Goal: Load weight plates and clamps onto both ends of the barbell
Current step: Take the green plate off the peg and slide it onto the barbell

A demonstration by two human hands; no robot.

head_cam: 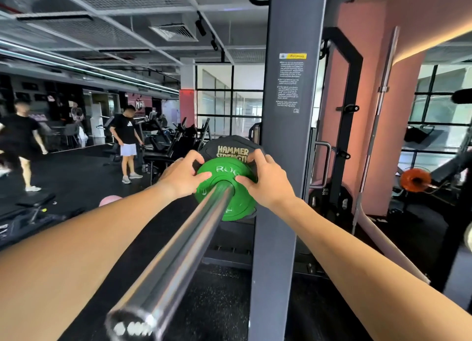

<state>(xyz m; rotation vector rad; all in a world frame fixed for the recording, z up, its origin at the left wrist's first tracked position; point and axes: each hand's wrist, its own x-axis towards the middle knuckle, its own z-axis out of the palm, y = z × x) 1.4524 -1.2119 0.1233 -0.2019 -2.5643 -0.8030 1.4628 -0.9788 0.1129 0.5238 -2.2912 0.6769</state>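
A chrome barbell sleeve (178, 254) runs from the bottom of the view away from me. A small green plate (226, 172) sits on the sleeve, pressed against a larger black plate (232, 149) with yellow lettering behind it. My left hand (182, 176) grips the green plate's left edge, thumb on its face. At the plate's right edge my right hand (265, 179) holds on the same way. No clamp is in view.
A grey rack upright (283, 136) stands just right of the plates. Black storage plates (329, 195) hang low on the rack. An orange plate (415, 179) sits on another bar at right. Two people (126, 141) stand at left near benches (35, 210).
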